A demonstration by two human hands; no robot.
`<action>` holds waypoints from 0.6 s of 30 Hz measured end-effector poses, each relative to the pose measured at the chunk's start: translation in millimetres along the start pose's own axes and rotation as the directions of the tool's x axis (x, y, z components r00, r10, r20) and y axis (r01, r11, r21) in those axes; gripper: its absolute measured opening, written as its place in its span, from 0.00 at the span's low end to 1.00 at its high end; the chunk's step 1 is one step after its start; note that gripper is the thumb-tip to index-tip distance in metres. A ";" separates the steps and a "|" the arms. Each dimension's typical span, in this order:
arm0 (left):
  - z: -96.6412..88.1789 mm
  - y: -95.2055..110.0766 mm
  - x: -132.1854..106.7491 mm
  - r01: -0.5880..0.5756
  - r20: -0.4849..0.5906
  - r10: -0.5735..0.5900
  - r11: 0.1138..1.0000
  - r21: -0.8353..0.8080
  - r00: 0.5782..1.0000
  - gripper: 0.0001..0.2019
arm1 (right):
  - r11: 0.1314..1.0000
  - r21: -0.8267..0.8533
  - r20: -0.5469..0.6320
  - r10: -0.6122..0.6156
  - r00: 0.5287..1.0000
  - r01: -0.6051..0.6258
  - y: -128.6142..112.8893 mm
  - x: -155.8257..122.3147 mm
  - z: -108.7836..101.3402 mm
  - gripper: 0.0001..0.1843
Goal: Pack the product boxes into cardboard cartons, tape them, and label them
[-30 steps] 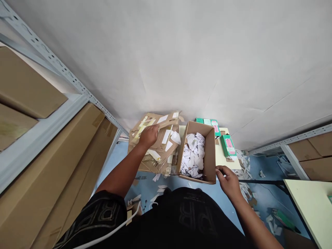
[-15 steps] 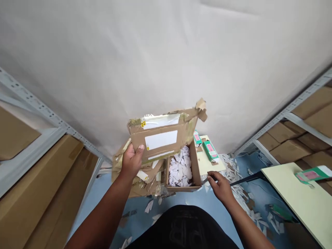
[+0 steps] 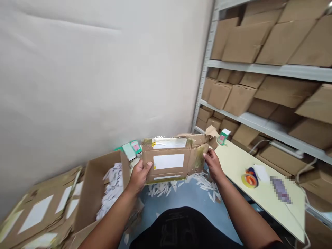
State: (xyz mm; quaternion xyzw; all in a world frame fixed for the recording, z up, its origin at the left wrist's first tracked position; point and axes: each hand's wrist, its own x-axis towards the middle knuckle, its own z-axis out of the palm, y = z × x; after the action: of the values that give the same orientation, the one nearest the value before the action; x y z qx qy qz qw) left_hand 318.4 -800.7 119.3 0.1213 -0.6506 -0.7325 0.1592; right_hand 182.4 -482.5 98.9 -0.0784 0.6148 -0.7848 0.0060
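Observation:
I hold a flattened brown cardboard box point(image 3: 192, 155) with white labels and torn tape in front of me, above the blue floor. My left hand point(image 3: 138, 176) grips its lower left corner, thumb on the front face. My right hand point(image 3: 213, 163) holds its right edge, fingers curled round the cardboard. To the lower left stands an open cardboard box point(image 3: 89, 193) with white paper scraps point(image 3: 111, 192) in it. Left of that lies a pile of flattened boxes point(image 3: 33, 216) with white labels.
A pale yellow table point(image 3: 233, 162) on the right carries a tape roll point(image 3: 248, 180) and a small green box point(image 3: 222, 137). Green packs point(image 3: 132, 148) lie by the wall. Metal shelves point(image 3: 269, 71) full of cardboard boxes fill the right side. Paper scraps point(image 3: 199, 181) litter the floor.
My view has swung to the right. My left hand lifted the flattened box off the pile and brought it in front of me; my right hand left the open box and took its right edge.

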 end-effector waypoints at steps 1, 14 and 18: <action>22.9 -6.3 8.7 0.012 0.042 -0.013 1.000 0.023 0.999 0.34 | 0.999 0.022 -0.059 0.024 0.998 -0.023 -4.5 3.7 -20.5 0.28; 199.6 -88.5 143.7 -0.155 0.486 0.002 0.949 0.276 0.874 0.35 | 0.990 -0.133 -0.445 -0.015 0.896 -0.049 19.7 26.3 -171.7 0.26; 233.4 -117.0 197.3 -0.107 0.695 -0.030 0.982 0.153 0.718 0.33 | 0.935 -0.351 -0.443 -0.124 0.888 -0.044 35.7 50.7 -191.1 0.26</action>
State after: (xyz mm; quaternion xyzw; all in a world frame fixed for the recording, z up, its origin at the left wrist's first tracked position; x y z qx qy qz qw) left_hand 38.3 -652.3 38.0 -0.1615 -0.7293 -0.6583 -0.0928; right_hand 104.3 -312.4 26.0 0.0964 0.7271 -0.6581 -0.1698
